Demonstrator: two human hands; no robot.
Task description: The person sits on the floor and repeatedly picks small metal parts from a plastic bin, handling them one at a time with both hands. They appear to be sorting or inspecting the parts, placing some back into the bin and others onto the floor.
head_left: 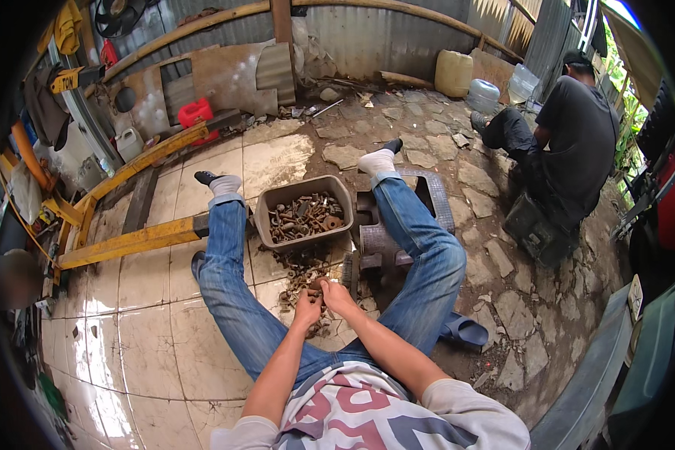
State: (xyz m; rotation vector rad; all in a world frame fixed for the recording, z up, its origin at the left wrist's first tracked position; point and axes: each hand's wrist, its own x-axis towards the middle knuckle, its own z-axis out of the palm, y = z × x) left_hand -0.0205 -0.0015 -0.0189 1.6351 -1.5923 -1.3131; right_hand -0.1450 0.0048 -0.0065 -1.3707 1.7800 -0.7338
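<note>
Between my spread legs, my left hand (308,307) and my right hand (337,297) meet low over a scatter of loose hardware (293,281) on the tiles. A rusty, roundish metal part (318,283) is pinched in my right fingers. My left fingers close on a small dark metal piece beside it; its shape is largely hidden. Just beyond my right hand stands a wire brush (347,269), bristles facing left. Farther out, a brown plastic tub (264,216) holds a heap of rusty bolts, nuts and washers (306,216).
A purple-grey plastic stool (443,197) lies tipped under my right leg. A yellow engine hoist (129,247) stretches in from the left. One blue slipper (464,332) lies at right. Another person (576,129) sits at the right, back turned. Plastic jugs (454,73) stand by the wall.
</note>
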